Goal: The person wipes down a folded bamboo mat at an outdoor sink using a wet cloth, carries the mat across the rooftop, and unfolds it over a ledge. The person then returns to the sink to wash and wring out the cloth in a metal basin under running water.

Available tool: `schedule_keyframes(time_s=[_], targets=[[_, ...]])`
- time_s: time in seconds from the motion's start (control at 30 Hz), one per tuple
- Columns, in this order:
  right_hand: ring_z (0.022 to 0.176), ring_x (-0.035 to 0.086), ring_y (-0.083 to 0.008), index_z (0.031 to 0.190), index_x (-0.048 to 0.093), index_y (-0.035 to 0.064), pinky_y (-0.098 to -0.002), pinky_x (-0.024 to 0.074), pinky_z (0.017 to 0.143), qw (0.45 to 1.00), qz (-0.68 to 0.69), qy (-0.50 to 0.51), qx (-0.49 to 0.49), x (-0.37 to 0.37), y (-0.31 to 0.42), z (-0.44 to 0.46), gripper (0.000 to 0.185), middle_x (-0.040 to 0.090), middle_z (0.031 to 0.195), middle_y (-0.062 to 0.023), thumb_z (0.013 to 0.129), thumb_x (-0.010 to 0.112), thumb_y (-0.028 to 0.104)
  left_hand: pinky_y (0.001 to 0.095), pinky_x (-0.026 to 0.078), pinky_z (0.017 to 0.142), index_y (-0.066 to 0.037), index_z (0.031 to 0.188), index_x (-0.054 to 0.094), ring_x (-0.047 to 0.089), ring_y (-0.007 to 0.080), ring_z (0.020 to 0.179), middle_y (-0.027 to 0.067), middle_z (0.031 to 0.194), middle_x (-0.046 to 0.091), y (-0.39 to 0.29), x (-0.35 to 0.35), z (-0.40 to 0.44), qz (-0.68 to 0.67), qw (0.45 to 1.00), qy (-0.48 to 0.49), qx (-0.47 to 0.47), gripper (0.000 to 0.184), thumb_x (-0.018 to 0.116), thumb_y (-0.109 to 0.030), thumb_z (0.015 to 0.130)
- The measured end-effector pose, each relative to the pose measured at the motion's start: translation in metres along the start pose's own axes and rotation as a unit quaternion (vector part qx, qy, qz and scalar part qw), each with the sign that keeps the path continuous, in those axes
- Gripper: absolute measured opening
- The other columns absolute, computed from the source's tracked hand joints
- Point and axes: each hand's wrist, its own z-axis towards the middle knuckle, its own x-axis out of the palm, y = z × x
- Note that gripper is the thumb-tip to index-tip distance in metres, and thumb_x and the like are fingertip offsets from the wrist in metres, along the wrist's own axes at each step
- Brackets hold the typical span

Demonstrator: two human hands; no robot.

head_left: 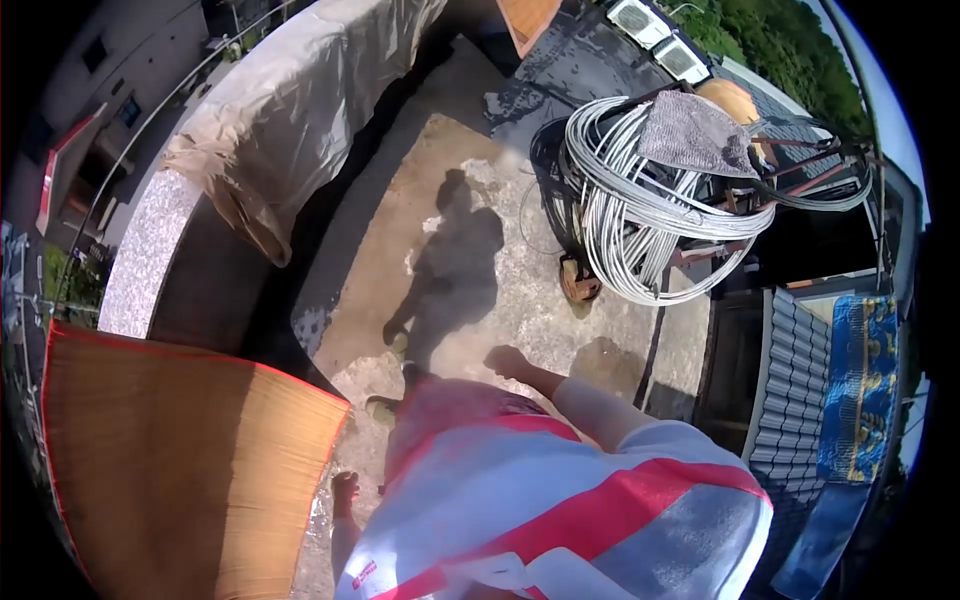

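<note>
We see two bare hands hanging low over a sunlit concrete floor (535,285). The right hand (508,362) is loosely curled and the left hand (345,487) partly bent; we make out nothing held, but cannot tell how far the fingers close or what the palms hide. The red-edged slatted mat (180,460) lies just outside the left hand; we cannot confirm contact. Well ahead and to the right of the right hand, a coil of pale cable (600,150) hangs under a grey cloth (695,135). We judge that a close stride or low swing could catch the mat's edge, and that a knock could dislodge the loops. One mat corner points ahead of the left hand; its slats run roughly fore and aft, though the frame's cut hides its long axis.
</note>
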Motion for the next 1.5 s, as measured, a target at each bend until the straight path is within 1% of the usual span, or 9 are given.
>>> schedule_keyframes(time_s=[0.1,0.3,0.5,0.93,1.07,1.2,1.33,1.37,1.5], targets=[[0.054,0.061,-0.0152,0.085,0.064,0.0034,-0.0269,0.0469,0.039,0.949,0.21,0.029,0.233,-0.023,-0.009,-0.036,0.028,0.063,0.069,-0.0077,0.08,0.065,0.031,0.0289,0.043,0.036,-0.005,0.096,0.063,0.056,0.0144,0.047,0.0074,0.064,0.06,-0.05,-0.02,0.008,-0.003,0.993,-0.116,-0.02,0.019,0.063,-0.015,0.08],[0.063,0.061,-0.0136,0.095,0.063,0.0047,-0.0264,0.0479,0.046,0.824,0.442,-0.026,0.353,-0.039,-0.091,-0.047,0.025,0.06,0.075,-0.0043,0.081,0.063,0.025,0.0282,0.047,0.042,-0.004,0.108,0.061,0.058,0.0147,0.05,0.0101,0.071,0.065,-0.193,0.009,0.029,0.094,0.983,-0.148,0.056,0.033,0.066,-0.019,0.079],[0.06,0.058,-0.0138,0.098,0.062,0.0039,-0.0267,0.0458,0.045,0.794,0.499,-0.03,0.347,-0.093,-0.201,-0.027,0.025,0.06,0.072,-0.0065,0.082,0.064,0.024,0.0277,0.051,0.047,-0.005,0.105,0.062,0.064,0.0146,0.061,0.0057,0.077,0.064,-0.382,0.119,0.027,0.015,0.989,-0.057,0.132,0.026,0.061,-0.017,0.082],[0.066,0.062,-0.015,0.093,0.064,0.0047,-0.0306,0.0494,0.059,0.9,0.399,-0.14,0.107,-0.344,-0.263,0.289,0.024,0.064,0.074,-0.0055,0.08,0.065,0.025,0.0303,0.051,0.043,-0.006,0.089,0.062,0.062,0.0169,0.056,0.0066,0.073,0.063,-0.631,0.197,0.066,0.136,0.988,-0.063,-0.044,0.017,0.06,-0.02,0.081],[0.082,0.064,-0.0251,0.101,0.065,0.0082,-0.0369,0.0504,0.074,0.92,0.338,-0.124,0.156,-0.48,-0.253,0.386,0.034,0.067,0.089,-0.0135,0.079,0.065,0.035,0.0305,0.05,0.043,-0.004,0.08,0.061,0.06,0.0166,0.052,0.0065,0.066,0.06,-0.81,0.215,0.12,0.231,0.97,-0.068,-0.027,0.016,0.059,-0.021,0.082],[0.078,0.063,-0.0274,0.103,0.062,0.0052,-0.0373,0.0504,0.07,0.939,0.302,-0.148,0.066,-0.591,-0.282,0.45,0.033,0.065,0.087,-0.0159,0.081,0.063,0.029,0.028,0.049,0.041,-0.004,0.08,0.063,0.057,0.0141,0.048,0.0057,0.062,0.059,-1.077,0.27,0.203,0.303,0.943,-0.088,0.105,0.02,0.059,-0.023,0.082],[0.084,0.063,-0.0264,0.106,0.061,0.0047,-0.0349,0.0498,0.075,0.897,0.349,-0.239,0.128,-0.704,-0.335,0.506,0.034,0.065,0.092,-0.0154,0.081,0.064,0.027,0.0239,0.045,0.044,-0.002,0.103,0.064,0.058,0.011,0.057,0.004,0.071,0.061,-1.359,0.42,0.207,0.199,0.92,-0.033,0.337,0.028,0.062,-0.02,0.082],[0.087,0.064,-0.0256,0.107,0.062,0.0048,-0.0338,0.0493,0.078,0.877,0.381,-0.254,0.147,-0.715,-0.363,0.525,0.037,0.066,0.095,-0.0153,0.079,0.066,0.029,0.0232,0.043,0.045,0.0,0.11,0.06,0.056,0.0109,0.056,0.0047,0.074,0.062,-1.413,0.448,0.229,0.121,0.905,0.088,0.398,0.033,0.06,-0.02,0.083],[0.088,0.064,-0.0268,0.107,0.062,0.0039,-0.0325,0.0496,0.079,0.862,0.42,-0.214,0.187,-0.8,-0.458,0.572,0.041,0.066,0.096,-0.0162,0.078,0.068,0.032,0.0215,0.042,0.052,-0.001,0.115,0.058,0.054,0.0089,0.061,0.0031,0.08,0.062,-1.577,0.616,0.194,0.127,0.877,0.076,0.457,0.037,0.061,-0.023,0.084]])
